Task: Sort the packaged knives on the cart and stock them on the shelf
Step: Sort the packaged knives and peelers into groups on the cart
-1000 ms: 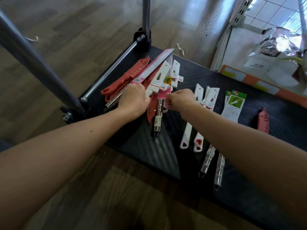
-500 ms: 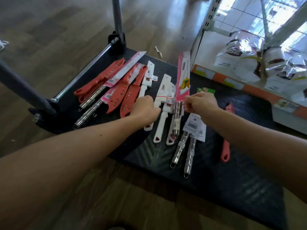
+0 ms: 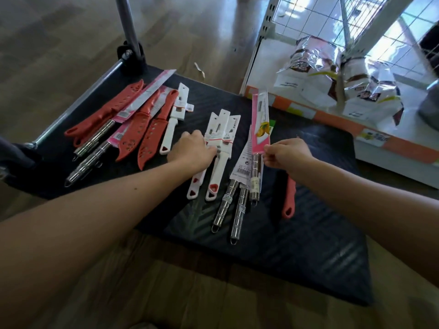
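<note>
red knife [image 3: 288, 201], blade hidden beneath right forearm [image 3: 344, 186], white knives [image 3: 222, 136], label print likely too blurred to read

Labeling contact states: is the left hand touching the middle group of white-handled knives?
Touching. The head view shows the left hand lying over the white-handled knives, fingertips on their cards with no gap.

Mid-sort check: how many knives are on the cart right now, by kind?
Red-sheathed knives: 5
White-handled knives: 4, counted by their cards; the left hand hides one handle
Steel-handled knives: 5, one pinched by the right hand
Total: 14
</note>
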`<state>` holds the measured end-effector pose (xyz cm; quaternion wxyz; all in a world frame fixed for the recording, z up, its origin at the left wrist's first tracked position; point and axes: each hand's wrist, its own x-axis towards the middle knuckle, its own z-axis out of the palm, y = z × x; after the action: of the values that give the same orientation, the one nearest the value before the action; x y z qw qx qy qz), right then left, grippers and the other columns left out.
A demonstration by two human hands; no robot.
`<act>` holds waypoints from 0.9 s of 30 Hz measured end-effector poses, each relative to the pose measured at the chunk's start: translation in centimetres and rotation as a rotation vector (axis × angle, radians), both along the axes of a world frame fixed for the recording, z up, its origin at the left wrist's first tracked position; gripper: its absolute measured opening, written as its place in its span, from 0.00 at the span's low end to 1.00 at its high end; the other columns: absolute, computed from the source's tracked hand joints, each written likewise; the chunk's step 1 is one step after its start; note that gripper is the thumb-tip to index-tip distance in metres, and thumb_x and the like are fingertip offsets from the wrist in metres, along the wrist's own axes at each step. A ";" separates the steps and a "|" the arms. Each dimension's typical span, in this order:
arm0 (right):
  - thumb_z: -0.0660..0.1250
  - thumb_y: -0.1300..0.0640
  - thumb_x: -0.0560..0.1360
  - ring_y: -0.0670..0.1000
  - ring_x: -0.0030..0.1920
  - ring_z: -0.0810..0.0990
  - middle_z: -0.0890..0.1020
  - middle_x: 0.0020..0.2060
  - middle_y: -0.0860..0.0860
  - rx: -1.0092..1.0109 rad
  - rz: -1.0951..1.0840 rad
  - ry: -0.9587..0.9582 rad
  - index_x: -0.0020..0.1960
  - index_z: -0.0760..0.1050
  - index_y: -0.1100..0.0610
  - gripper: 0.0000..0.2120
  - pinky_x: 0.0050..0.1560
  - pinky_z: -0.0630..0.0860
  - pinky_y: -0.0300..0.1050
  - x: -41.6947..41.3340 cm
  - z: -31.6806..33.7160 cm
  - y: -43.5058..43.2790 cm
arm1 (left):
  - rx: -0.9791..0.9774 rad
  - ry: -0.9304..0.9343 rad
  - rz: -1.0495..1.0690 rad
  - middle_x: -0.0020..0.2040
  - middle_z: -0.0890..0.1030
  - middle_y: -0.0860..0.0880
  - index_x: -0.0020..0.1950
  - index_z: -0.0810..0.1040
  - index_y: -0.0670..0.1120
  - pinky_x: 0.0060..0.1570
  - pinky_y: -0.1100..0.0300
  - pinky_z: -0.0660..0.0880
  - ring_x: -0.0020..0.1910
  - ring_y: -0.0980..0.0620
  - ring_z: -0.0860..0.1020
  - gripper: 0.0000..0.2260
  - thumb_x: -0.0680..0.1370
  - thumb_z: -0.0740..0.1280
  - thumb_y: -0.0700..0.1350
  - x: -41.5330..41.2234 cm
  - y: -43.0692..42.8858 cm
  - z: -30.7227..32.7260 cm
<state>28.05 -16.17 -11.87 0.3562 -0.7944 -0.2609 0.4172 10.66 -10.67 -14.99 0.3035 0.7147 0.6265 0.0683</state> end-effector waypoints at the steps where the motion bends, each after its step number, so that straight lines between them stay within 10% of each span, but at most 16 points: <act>1: 0.65 0.66 0.75 0.48 0.29 0.75 0.76 0.30 0.55 -0.004 -0.001 0.002 0.34 0.73 0.63 0.11 0.24 0.77 0.33 0.3 -0.1 -0.2 | 0.010 0.003 0.000 0.61 0.71 0.41 0.60 0.71 0.43 0.57 0.48 0.72 0.58 0.41 0.74 0.18 0.76 0.61 0.53 0.2 0.0 0.3; 27: 0.65 0.62 0.76 0.47 0.31 0.77 0.78 0.33 0.54 -0.082 -0.203 -0.007 0.44 0.78 0.65 0.06 0.29 0.79 0.35 10.0 0.5 -8.9 | 0.180 -0.069 -0.288 0.61 0.73 0.42 0.60 0.72 0.43 0.56 0.49 0.73 0.59 0.42 0.74 0.16 0.77 0.62 0.51 12.1 -4.7 1.7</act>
<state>38.03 -25.11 -11.35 0.3629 -0.8320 -0.1629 0.3867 22.76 -15.36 -13.28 0.2663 0.8185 0.4982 0.1043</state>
